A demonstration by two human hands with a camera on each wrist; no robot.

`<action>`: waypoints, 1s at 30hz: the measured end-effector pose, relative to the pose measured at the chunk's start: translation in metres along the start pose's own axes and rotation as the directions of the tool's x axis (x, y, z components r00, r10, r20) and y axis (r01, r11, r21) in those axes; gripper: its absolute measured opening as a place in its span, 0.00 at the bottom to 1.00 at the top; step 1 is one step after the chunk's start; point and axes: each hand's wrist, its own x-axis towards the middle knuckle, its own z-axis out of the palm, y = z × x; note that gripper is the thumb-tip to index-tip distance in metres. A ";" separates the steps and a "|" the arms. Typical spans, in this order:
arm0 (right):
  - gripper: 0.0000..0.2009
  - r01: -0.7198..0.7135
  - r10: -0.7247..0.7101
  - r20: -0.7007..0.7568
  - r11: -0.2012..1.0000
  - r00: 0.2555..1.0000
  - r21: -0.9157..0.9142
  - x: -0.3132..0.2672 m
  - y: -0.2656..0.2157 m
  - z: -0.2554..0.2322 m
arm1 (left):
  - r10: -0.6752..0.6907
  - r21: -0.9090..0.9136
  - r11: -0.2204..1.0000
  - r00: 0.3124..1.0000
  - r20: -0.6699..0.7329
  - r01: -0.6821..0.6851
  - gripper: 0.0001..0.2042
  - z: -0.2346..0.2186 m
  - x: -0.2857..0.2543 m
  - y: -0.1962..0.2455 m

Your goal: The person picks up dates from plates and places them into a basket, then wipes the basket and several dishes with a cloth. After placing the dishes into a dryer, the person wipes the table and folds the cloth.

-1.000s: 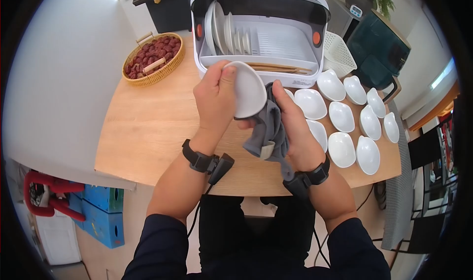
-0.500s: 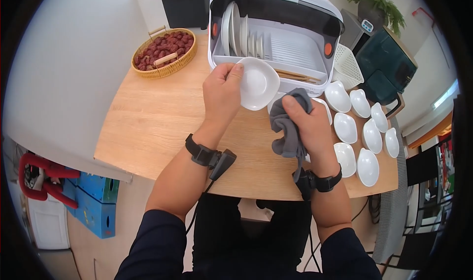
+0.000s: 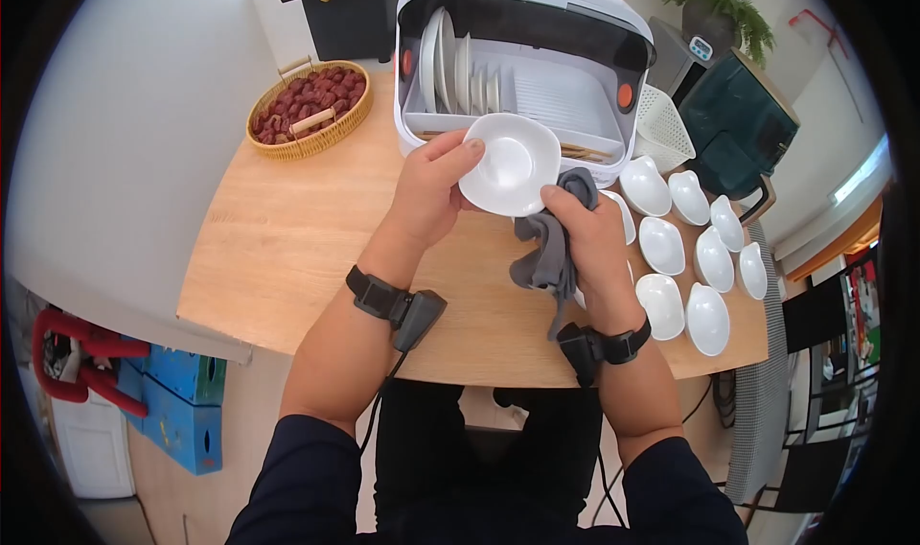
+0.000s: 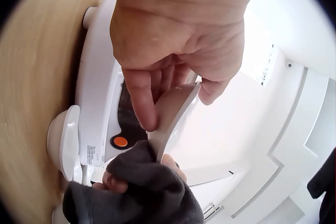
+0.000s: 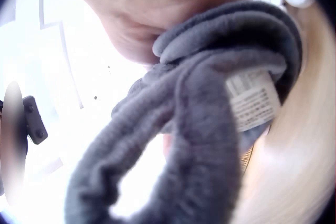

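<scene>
A white bowl [image 3: 510, 162] is held up in front of the dish cabinet, its hollow side facing me in the head view. My left hand [image 3: 430, 186] pinches its left edge, thumb on the rim and fingers behind. At the lower right rim, my right hand [image 3: 593, 245] grips the bowl through a bunched grey cloth [image 3: 548, 255], with the thumb over the edge. In the left wrist view the bowl [image 4: 173, 113] shows side-on, the cloth [image 4: 147, 182] wrapped against its lower end. The cloth [image 5: 205, 124] with its white label fills much of the right wrist view.
Several white bowls [image 3: 662, 246] stand in rows on the right of the wooden table [image 3: 278, 248]. Behind is the open white dish cabinet [image 3: 565, 94] with plates [image 3: 443, 61] and chopsticks. A basket of red dates [image 3: 311, 112] sits at back left, a white perforated basket [image 3: 663, 128] at right.
The bowl was first tilted by the cloth, then held by the left hand alone with the cloth apart. Now the right hand has brought the cloth back onto the bowl's lower right rim.
</scene>
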 end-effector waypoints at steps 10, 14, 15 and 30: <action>0.14 0.023 -0.023 -0.003 0.991 1.000 0.130 0.007 -0.001 0.001 | 0.110 0.028 0.993 0.993 0.047 -0.111 0.23 0.006 0.000 -0.016; 0.13 0.038 -0.036 -0.051 0.999 0.998 0.034 0.026 -0.023 -0.011 | 0.079 -0.135 0.989 0.991 0.103 -0.065 0.24 0.002 0.000 -0.007; 0.13 0.047 -0.046 -0.052 0.999 0.998 0.011 0.039 -0.031 -0.016 | 0.040 -0.083 0.996 0.998 0.053 -0.035 0.24 -0.004 0.002 -0.011; 0.10 -0.307 0.310 -0.008 0.938 0.951 -0.160 0.263 -0.038 -0.047 | -0.158 -0.057 0.987 0.973 -0.171 0.150 0.16 -0.017 0.009 -0.019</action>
